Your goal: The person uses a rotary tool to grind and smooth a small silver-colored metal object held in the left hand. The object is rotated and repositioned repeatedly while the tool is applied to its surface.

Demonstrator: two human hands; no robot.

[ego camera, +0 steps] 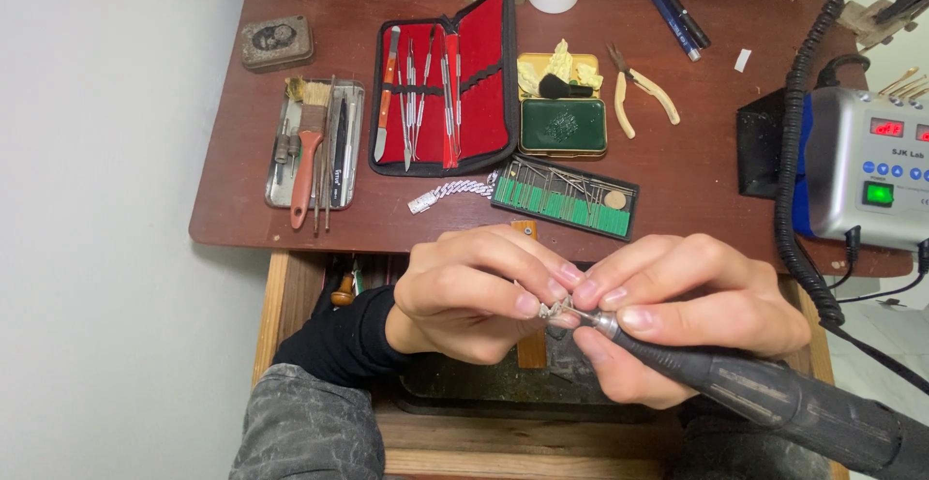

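Handpiece (pixel 774 398) gripped in right hand (pixel 677 315), tip touching a small silver piece (pixel 555 310) pinched by left hand (pixel 474 296) over the desk's (pixel 697 180) front edge; fingertips crowd the tip, so a skid could nick them.

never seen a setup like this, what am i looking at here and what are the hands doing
This is one picture from a camera worn on a person's head, looking down at their own two bare hands over a dark wooden workbench.

The left hand pinches a small silvery metal piece between its fingers. The right hand holds a dark rotary handpiece like a pen, its tip at that piece. A coiled cable runs towards a grey control box with lit displays on the right.

On the bench lie an open red tool case of slim metal tools, a metal tray with brushes, a green-lined box of small burs, a silvery chain, a green tin and cream-handled pliers.
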